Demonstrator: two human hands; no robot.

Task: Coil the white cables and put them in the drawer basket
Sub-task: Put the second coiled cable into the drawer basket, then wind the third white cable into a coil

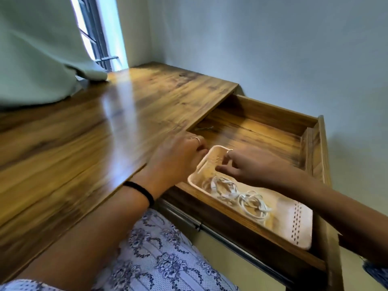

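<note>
The white cables (237,196) are lying coiled in the pale basket (298,225), which is sitting inside the open wooden drawer (273,131) at the right end of the desk (84,143). They are resting in two loose bundles towards the near half of the basket, touching each other, with no strand seen hanging over the rim.

The step in hand looks like settling the basket in the drawer, the coiling appearing done. Doing it well is likely calling for an even push from both sides, keeping the basket flat on the drawer floor so that the loops are not springing open or riding up the wall, and checking that nothing is sticking up before the drawer is closed.

The left hand (178,158) is reaching from the near left across the desk edge, palm down, its fingers curling at the basket's far left corner; whether they are gripping the rim or only touching it cannot be told, since the frame is blurred there. The right hand (249,164) is coming in from the right above the basket's far half, wrist level, fingers loosely spread and bent downward, holding nothing visible. A dark band is circling the left wrist.
</note>
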